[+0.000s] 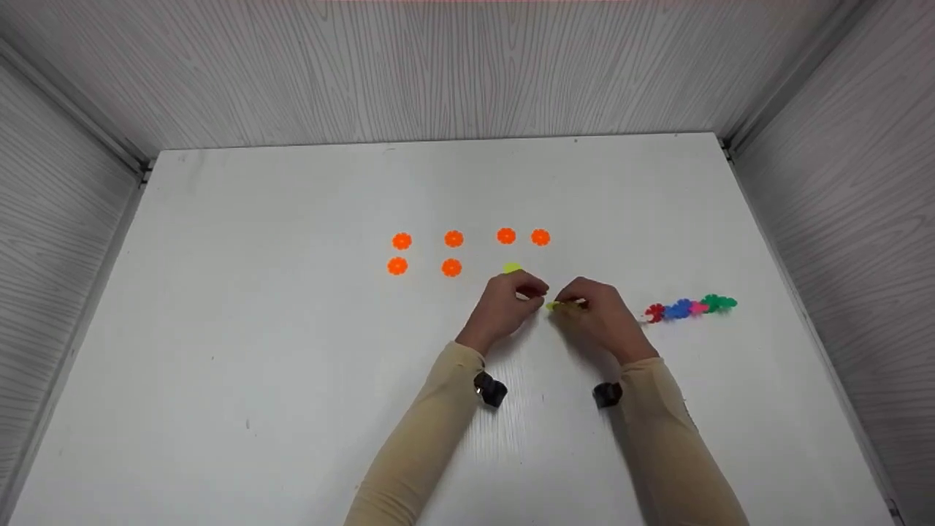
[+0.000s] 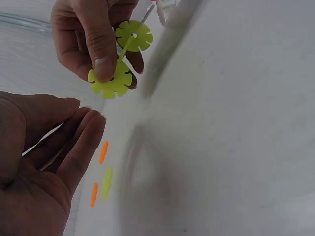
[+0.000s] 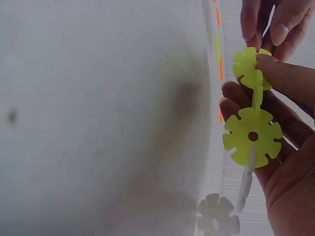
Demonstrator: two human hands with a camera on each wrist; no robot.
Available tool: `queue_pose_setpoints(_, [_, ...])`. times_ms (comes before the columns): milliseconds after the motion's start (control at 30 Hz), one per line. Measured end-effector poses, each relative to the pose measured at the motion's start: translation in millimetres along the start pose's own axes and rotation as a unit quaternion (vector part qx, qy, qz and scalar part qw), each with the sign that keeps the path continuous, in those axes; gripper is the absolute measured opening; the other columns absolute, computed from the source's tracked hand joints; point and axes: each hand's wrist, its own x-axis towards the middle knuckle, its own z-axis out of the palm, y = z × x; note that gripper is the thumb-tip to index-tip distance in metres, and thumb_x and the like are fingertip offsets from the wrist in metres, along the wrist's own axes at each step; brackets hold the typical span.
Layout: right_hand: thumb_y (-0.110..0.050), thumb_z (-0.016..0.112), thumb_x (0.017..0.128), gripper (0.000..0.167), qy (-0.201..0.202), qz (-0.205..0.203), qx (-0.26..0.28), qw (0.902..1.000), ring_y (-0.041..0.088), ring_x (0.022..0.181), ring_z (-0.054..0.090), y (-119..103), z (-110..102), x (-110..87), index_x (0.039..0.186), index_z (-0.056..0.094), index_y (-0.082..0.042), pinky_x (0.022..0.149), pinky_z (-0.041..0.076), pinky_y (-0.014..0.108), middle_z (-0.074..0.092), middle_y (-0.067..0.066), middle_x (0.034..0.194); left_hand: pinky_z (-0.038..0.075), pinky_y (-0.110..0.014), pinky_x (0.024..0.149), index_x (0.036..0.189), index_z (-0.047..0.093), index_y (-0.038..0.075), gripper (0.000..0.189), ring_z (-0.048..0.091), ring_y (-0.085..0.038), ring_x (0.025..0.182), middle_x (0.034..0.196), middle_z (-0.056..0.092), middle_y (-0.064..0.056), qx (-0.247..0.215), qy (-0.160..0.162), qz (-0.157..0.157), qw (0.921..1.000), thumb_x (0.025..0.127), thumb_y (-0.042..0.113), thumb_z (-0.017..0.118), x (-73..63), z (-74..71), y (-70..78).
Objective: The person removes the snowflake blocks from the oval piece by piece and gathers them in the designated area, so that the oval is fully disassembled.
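My right hand [image 1: 595,314] pinches a yellow-green flower disc [image 3: 244,64] at the end of a chain of interlocked discs. Behind it in the right wrist view come another yellow disc [image 3: 252,136] and a white disc [image 3: 218,216]. Further along in the head view the chain shows red [image 1: 654,313], blue [image 1: 682,308], pink and green [image 1: 719,303] discs. My left hand [image 1: 508,303] is close to the chain's yellow end, thumb and fingers extended toward each other with nothing between them. A loose yellow disc [image 1: 512,268] lies just beyond it, partly hidden.
Several orange flower discs [image 1: 452,267] lie flat in two rows on the white table [image 1: 256,329], beyond my left hand. Wood-grain panels [image 1: 438,69] stand at the table's back and sides.
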Motion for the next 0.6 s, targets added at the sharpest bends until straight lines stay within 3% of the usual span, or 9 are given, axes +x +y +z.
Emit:
queue_pose_setpoints(100, [-0.003,0.069,0.09,0.011,-0.005,0.01,0.007,0.9999,0.019,0.087,0.06,0.2,0.0,-0.5,0.095,0.072,-0.012,0.084,0.054,0.04,0.067,0.0,0.093,0.051,-0.022,0.082,0.106,0.073,0.005,0.016,0.061,-0.011,0.092,0.098,0.068,0.001,0.009,-0.018,-0.006,0.9998,0.092,0.004,0.067,-1.6,6.0,-3.0])
queue_pose_setpoints(267, [-0.004,0.07,0.09,0.011,-0.017,0.019,0.006,0.9997,0.018,0.088,0.061,1.8,0.3,-1.3,0.096,0.072,-0.013,0.084,0.054,0.038,0.067,-0.002,0.093,0.05,-0.023,0.081,0.102,0.075,0.009,0.013,0.06,-0.01,0.088,0.094,0.069,0.003,0.014,-0.023,-0.001,0.9996,0.09,0.005,0.07,-2.5,12.6,-7.9])
queue_pose_setpoints(600, [-0.011,0.073,0.09,0.008,-0.016,0.019,0.008,0.9997,0.016,0.09,0.062,1.1,-5.1,-2.5,0.097,0.072,-0.015,0.085,0.054,0.038,0.067,-0.005,0.094,0.052,-0.025,0.076,0.092,0.076,0.007,0.008,0.061,-0.012,0.082,0.086,0.07,-0.002,-0.062,-0.002,-0.005,0.9981,0.087,0.001,0.072,-3.9,12.3,-11.8])
